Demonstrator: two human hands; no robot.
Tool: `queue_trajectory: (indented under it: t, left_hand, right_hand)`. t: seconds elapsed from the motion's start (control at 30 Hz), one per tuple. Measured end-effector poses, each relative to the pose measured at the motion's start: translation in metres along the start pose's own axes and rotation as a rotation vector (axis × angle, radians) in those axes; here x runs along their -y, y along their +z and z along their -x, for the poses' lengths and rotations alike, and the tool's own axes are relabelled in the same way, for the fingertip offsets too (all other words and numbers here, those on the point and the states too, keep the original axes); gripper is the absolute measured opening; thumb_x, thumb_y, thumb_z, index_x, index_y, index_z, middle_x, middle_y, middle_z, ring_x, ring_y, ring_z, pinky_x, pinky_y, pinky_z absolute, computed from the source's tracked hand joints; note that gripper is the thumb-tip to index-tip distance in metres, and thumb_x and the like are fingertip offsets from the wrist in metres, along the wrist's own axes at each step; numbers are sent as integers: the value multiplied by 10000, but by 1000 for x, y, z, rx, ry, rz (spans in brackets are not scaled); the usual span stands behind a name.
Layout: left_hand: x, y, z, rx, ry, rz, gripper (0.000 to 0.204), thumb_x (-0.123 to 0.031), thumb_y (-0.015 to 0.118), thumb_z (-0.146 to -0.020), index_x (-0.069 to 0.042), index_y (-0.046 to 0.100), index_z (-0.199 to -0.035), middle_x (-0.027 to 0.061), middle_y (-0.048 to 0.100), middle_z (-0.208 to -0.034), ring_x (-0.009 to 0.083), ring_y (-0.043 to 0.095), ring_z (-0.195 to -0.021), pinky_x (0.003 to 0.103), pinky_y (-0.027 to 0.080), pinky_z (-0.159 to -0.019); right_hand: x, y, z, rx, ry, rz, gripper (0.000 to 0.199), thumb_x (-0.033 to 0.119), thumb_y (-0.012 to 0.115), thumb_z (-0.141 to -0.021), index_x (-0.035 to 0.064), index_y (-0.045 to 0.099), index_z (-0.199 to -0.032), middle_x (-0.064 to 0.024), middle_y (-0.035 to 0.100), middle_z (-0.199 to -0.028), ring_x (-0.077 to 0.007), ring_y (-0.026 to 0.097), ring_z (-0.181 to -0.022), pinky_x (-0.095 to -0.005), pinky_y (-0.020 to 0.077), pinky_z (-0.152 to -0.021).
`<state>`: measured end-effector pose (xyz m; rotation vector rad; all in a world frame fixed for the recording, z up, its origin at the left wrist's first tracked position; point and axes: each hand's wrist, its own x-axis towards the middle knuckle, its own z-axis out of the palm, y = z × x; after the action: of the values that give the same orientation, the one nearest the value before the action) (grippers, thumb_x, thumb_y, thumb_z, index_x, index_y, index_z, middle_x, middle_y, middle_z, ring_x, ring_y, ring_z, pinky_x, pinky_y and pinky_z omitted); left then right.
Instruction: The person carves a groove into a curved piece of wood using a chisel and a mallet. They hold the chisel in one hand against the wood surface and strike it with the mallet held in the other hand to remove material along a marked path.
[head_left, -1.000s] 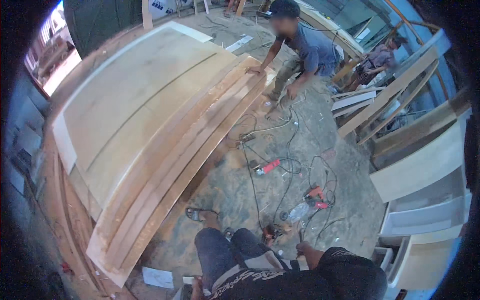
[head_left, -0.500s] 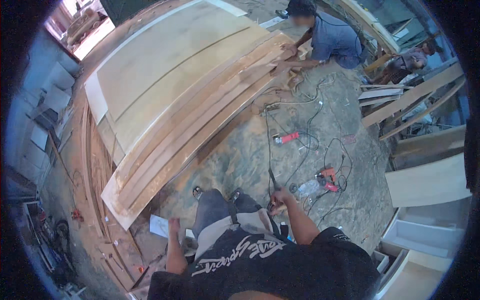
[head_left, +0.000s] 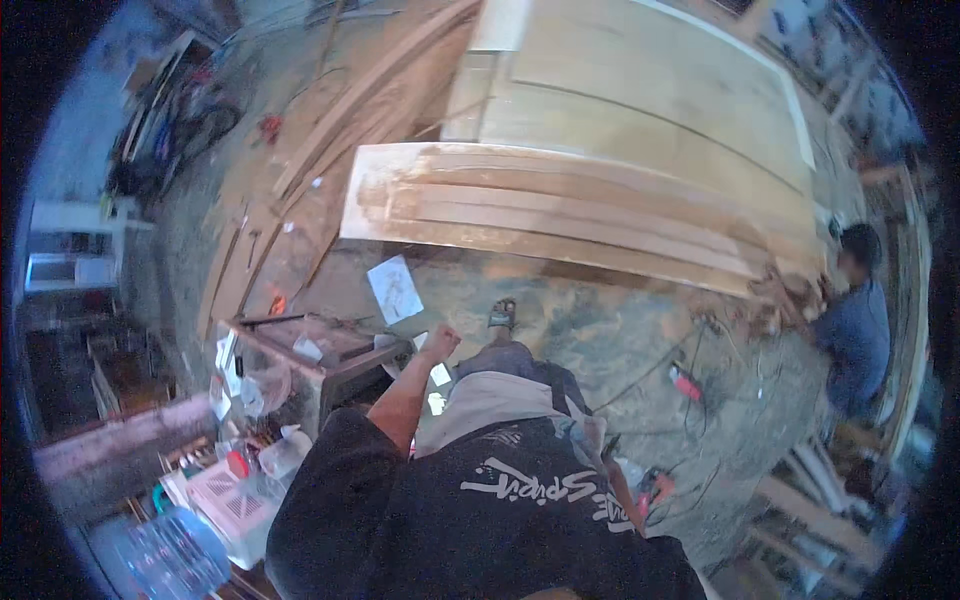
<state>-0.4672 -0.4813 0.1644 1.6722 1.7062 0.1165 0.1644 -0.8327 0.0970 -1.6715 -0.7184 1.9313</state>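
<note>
My left hand [head_left: 441, 342] hangs in front of my left leg, fingers curled together, and I see nothing in it. Nearest to it are a dark open-sided cabinet frame [head_left: 318, 375] and a white sheet with a dark drawing [head_left: 395, 289] on the floor. Of my right arm, only part of the forearm [head_left: 622, 488] shows beside my shirt; the hand's fingers are hidden. Ahead lies a long pale panel [head_left: 362, 190] with brown strips of wood [head_left: 560, 215] along it. At its right end another person [head_left: 855, 325] crouches, arms reaching toward the panel.
Long timber strips [head_left: 350, 110] lie at the far left. A red power tool [head_left: 685, 382] and another red tool [head_left: 655, 490] sit among cords on the right floor. A clear water jug [head_left: 170, 555] and a white plastic case [head_left: 235, 505] are at the near left.
My view has swung left, bringing the cabinet frame and water jug into sight. Earlier my right hand gripped a dark, elongated thing; now that hand is hidden. The other person still crouches at the panel.
</note>
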Motion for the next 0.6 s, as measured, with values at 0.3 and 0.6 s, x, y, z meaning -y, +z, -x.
queue_trajectory:
  t: [0.3, 0.6]
  left_hand:
    - [103, -5, 118, 220, -313, -283, 421, -408, 575, -882, -30, 738, -971, 230, 709, -1056, 392, 677, -1019, 485, 525, -915]
    - [-2, -56, 50, -166, -683, 399, 441, -429, 693, -849, -28, 702, -1033, 202, 726, -916, 326, 706, -950, 422, 537, -848]
  right_hand:
    - [147, -35, -101, -55, 201, -65, 211, 247, 534, -990, 88, 672, -972, -21, 641, -829, -133, 578, -703, -330, 469, -619]
    - [390, 81, -157, -440, -78, 724, 327, 252, 667, -832, -26, 663, -1004, -170, 684, -746, -240, 686, -668, -418, 539, -586]
